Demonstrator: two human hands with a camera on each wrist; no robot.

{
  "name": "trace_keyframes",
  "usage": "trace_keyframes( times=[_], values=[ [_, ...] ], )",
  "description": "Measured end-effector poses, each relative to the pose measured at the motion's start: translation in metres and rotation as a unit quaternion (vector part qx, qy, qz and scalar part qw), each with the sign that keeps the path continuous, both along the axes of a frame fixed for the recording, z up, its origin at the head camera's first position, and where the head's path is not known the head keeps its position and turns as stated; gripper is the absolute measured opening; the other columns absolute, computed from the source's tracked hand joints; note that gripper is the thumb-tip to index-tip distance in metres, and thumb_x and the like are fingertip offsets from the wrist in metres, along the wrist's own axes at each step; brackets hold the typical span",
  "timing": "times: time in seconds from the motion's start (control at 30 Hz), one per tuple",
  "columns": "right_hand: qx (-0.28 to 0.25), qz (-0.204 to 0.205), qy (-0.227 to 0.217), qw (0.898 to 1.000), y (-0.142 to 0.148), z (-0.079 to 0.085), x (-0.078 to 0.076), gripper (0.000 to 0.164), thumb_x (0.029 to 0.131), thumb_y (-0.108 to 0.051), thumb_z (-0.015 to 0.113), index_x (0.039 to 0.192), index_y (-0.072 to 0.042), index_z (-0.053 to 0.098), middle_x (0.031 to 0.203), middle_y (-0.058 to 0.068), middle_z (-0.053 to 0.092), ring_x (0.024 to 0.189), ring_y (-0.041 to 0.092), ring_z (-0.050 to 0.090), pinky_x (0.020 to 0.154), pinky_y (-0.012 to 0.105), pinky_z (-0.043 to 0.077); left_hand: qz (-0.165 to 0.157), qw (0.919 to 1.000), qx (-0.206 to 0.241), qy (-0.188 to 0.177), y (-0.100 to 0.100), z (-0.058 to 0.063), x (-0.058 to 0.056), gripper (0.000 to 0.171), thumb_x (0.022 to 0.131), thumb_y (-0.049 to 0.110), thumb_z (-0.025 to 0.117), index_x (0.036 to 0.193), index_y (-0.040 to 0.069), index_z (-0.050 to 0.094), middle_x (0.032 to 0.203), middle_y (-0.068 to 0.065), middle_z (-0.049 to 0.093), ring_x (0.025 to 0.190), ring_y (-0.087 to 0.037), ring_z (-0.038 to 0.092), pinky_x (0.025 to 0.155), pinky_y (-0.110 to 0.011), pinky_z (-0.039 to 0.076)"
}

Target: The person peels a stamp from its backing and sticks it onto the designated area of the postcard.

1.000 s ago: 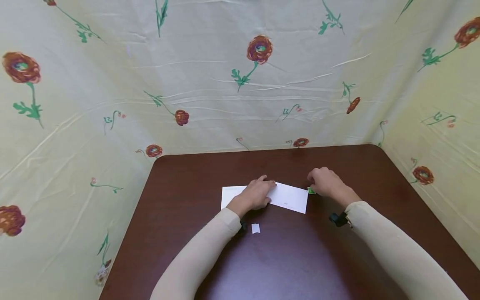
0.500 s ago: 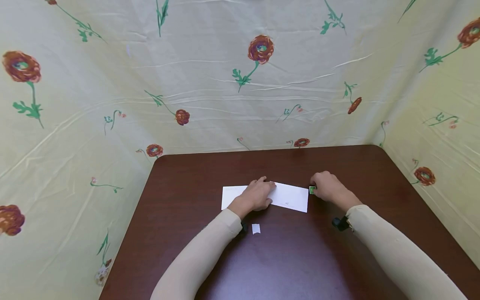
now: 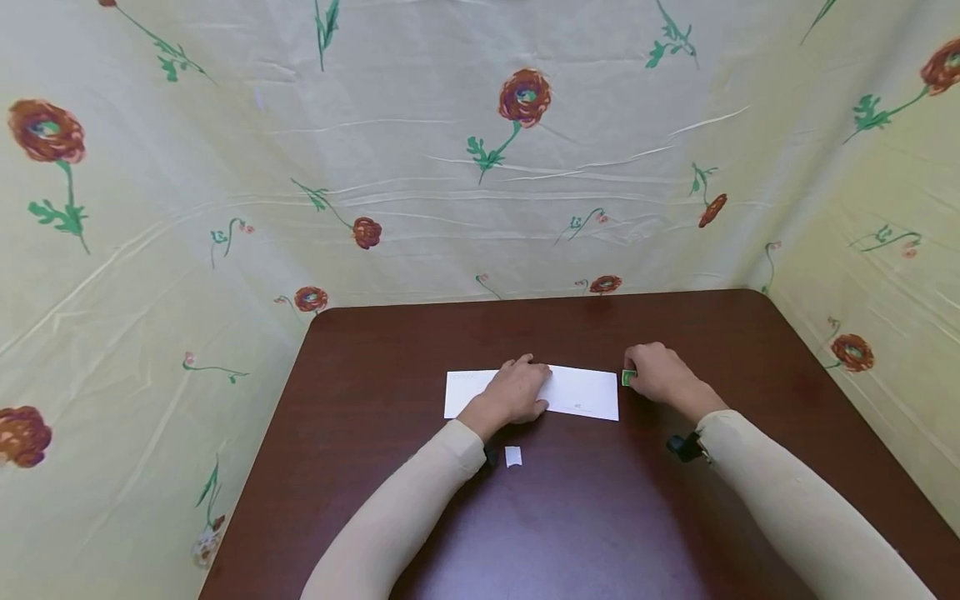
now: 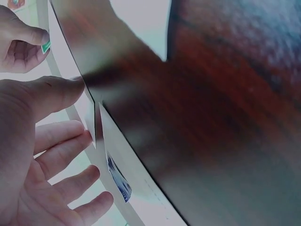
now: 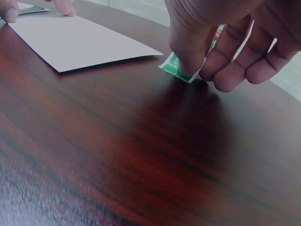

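Note:
A white envelope (image 3: 588, 392) lies flat on the dark wood table. My left hand (image 3: 513, 392) rests across its left end, thumb at the near edge and fingers spread toward the far edge. Under that hand's other side is a second white envelope (image 3: 467, 393), which bears a blue stamp (image 4: 118, 179) in the left wrist view. Just off the first envelope's right end, my right hand (image 3: 660, 371) pinches a green stamp (image 5: 175, 67) with a white perforated edge between thumb and finger, low over the tabletop.
A small white piece of paper (image 3: 513, 456) lies on the table (image 3: 570, 525) nearer to me, by the left wrist. Flower-printed cloth (image 3: 420, 150) hangs behind the table and at both sides.
The right-hand envelope has turned slightly, its right end swinging away from me so it lies straighter. My right hand has shifted slightly right with the green stamp.

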State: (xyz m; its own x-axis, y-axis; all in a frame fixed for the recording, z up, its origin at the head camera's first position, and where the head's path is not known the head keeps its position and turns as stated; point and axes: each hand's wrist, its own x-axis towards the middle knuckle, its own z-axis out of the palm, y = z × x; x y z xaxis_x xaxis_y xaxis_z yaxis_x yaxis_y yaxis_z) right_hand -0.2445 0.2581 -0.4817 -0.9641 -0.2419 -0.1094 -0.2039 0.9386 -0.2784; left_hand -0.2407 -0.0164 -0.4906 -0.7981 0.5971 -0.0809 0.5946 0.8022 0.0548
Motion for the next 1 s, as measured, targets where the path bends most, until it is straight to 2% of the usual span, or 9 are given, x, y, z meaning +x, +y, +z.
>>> trace_keyframes(
  times=[0.23,0.67,1.0],
  values=[
    [0.000,0.006,0.018,1.000,0.001,-0.001,0.001,0.005,0.089,-0.011,0.068,0.085,-0.009,0.065,0.075,0.003,0.060,0.065,0.019,0.053,0.057,0.031,0.044,0.004,1.0000,0.003,0.004,0.001,0.000,0.000,0.051,0.092,0.037,0.068,0.137,0.013,0.061,0.141,0.001,0.060,0.143,-0.031,0.043,0.114,-0.051,0.037],
    [-0.007,0.017,0.013,1.000,-0.002,0.016,0.005,0.008,0.086,-0.011,0.070,0.080,-0.011,0.065,0.069,0.002,0.057,0.062,0.018,0.052,0.055,0.029,0.044,0.010,0.9999,0.010,0.003,0.001,0.001,0.001,0.052,0.091,0.039,0.070,0.135,0.012,0.061,0.139,0.000,0.062,0.141,-0.029,0.045,0.114,-0.053,0.035],
    [-0.001,0.065,0.044,0.997,-0.020,0.036,0.013,0.007,0.082,-0.007,0.066,0.078,-0.012,0.066,0.069,-0.001,0.058,0.060,0.015,0.050,0.054,0.028,0.040,0.013,0.9996,0.023,0.004,0.000,0.001,0.001,0.051,0.091,0.039,0.071,0.133,0.011,0.063,0.137,-0.001,0.063,0.140,-0.030,0.045,0.115,-0.054,0.033]
  ],
)
